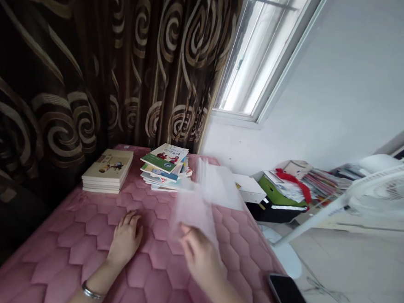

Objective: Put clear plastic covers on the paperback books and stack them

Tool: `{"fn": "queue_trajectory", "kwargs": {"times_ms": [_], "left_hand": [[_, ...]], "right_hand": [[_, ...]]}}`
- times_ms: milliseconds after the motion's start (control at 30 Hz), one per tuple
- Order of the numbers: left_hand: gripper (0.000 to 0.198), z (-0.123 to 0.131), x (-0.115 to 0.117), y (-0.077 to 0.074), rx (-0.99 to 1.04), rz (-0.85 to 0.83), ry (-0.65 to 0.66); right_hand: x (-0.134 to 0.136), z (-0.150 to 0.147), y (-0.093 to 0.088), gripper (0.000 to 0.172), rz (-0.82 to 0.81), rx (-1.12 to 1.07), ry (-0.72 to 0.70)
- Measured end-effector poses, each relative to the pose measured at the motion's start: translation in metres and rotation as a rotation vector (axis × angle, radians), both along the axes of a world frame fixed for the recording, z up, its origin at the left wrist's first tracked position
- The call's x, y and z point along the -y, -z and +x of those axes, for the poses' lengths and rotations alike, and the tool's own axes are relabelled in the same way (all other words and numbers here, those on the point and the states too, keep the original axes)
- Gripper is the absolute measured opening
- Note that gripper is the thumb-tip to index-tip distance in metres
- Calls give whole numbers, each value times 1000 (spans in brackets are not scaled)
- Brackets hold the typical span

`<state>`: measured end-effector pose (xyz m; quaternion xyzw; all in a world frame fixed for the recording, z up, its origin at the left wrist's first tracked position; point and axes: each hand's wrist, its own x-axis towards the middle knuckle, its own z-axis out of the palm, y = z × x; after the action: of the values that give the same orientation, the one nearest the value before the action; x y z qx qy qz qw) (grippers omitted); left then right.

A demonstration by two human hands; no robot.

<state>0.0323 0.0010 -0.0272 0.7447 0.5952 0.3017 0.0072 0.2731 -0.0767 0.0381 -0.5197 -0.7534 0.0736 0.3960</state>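
Observation:
My right hand pinches the near edge of a clear plastic sheet, which is blurred by motion. More whitish translucent sheets lie just beyond it on the pink quilted cover. My left hand rests on the cover with its fingers loosely bent and nothing in it. Ahead of it is a messy pile of thin books, topped by a green and white book. To the left of that pile stands a neat stack of cream-coloured books.
A black phone lies at the right edge of the bed. Beyond that edge are a white fan, a white box and a green and black bin of papers. A patterned curtain hangs at the back.

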Motion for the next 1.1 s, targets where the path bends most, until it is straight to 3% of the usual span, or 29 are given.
{"fn": "queue_trajectory", "kwargs": {"times_ms": [100,200,400,467,533,633,700,833,933,1000,1100], "left_hand": [[31,-5,-5,2,139,23,20],[34,-7,-5,-2,210,1,28],[35,-1,4,-13,95,-95,3],[34,0,5,-14,40,-126,-19],[33,0,5,-13,13,-136,-25],[31,-1,3,-10,9,-112,-23],[30,0,3,-7,9,-95,-24],[31,10,10,-13,39,-21,-17],[25,26,25,-31,146,8,138],[24,39,35,-45,277,-91,255],[37,55,40,-58,596,-442,286]], "right_hand": [[18,-39,31,30,-160,175,-165],[22,-52,42,30,-265,236,-234],[9,-37,6,12,-433,-24,-400],[-6,-21,-2,13,-455,-167,-303],[-26,-1,-1,22,-401,-249,-13],[-52,29,17,23,-322,-145,370],[-60,41,34,20,-339,-119,434],[-60,45,55,19,-403,-173,346],[-53,35,50,22,-419,-295,304],[-45,22,37,32,-418,-404,210],[-30,-3,16,41,-417,-479,-52]]}}
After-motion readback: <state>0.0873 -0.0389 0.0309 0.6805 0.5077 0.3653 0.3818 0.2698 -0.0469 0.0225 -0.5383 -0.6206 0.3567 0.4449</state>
